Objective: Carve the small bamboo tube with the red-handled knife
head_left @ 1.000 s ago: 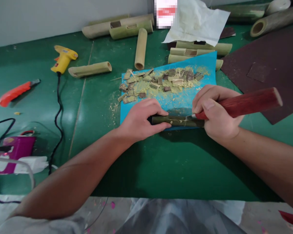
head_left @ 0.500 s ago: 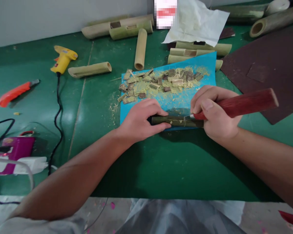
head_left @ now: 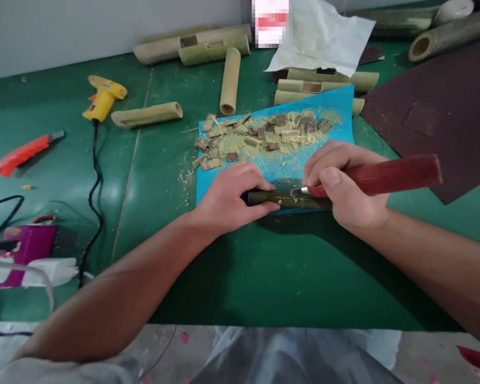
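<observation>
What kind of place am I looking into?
Likely a craft workbench: a red-handled blade on dark bamboo, chips on blue paper, and a yellow glue gun.

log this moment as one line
left hand: holds dark bamboo | right hand: holds red tool, tip at dark bamboo | blue sheet: chips

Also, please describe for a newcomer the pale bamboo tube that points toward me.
On the green table, find the blue sheet littered with chips. Past its far edge, towards the left, lies the pale bamboo tube. Unlike its neighbours, which lie crosswise, it points toward you.
</observation>
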The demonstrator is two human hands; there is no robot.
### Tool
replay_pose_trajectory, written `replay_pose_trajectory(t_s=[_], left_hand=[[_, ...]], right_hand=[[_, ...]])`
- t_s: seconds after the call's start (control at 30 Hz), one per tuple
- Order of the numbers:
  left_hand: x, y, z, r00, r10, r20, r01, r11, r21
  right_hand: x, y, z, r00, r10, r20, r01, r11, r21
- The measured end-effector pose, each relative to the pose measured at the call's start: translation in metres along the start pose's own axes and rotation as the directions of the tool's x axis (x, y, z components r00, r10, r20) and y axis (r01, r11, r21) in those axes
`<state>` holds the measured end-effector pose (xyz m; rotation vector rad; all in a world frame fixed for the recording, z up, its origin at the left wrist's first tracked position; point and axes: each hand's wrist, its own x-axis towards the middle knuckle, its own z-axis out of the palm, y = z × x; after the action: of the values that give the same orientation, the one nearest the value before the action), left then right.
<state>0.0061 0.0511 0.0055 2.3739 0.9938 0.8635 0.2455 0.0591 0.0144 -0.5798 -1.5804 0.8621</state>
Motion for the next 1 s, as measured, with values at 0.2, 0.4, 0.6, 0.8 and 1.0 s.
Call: replay_pose_trajectory(t_s=[0.2, 0.4, 0.6, 0.8, 1.0], left_hand=[[-0.0012, 0.0004, 0.0001, 1.0, -0.016, -0.002, 0.016, 1.0, 0.002], [-0.0006, -0.0006, 0.0007, 1.0, 0.014, -0.015, -0.014, 1.0, 0.0], [-0.0001, -0.0008, 0.0007, 1.0, 0.015, -0.003, -0.015, 1.0, 0.004], [-0.0007, -0.0011, 0.0016, 1.0, 0.014, -0.009, -0.014, 1.0, -0.002], [-0.0013, -0.001, 0.0015, 1.0, 0.004, -0.012, -0.004, 1.0, 0.004]], right_hand=[[-0.0022, 0.0055, 0.0011, 0.996, -0.063, -0.066, 0.063, 0.998, -0.007], [0.0001, 0.0013, -0.0007, 1.0, -0.023, 0.017, 0.023, 1.0, 0.005], [0.0004, -0.0014, -0.0005, 0.998, -0.036, 0.043, 0.037, 0.999, -0.023], [-0.0026, 0.0026, 0.0, 0.999, -0.04, -0.01, 0.039, 0.999, -0.036], [-0.0026, 0.0033, -0.0007, 0.996, -0.086, -0.039, 0.086, 0.996, -0.001]])
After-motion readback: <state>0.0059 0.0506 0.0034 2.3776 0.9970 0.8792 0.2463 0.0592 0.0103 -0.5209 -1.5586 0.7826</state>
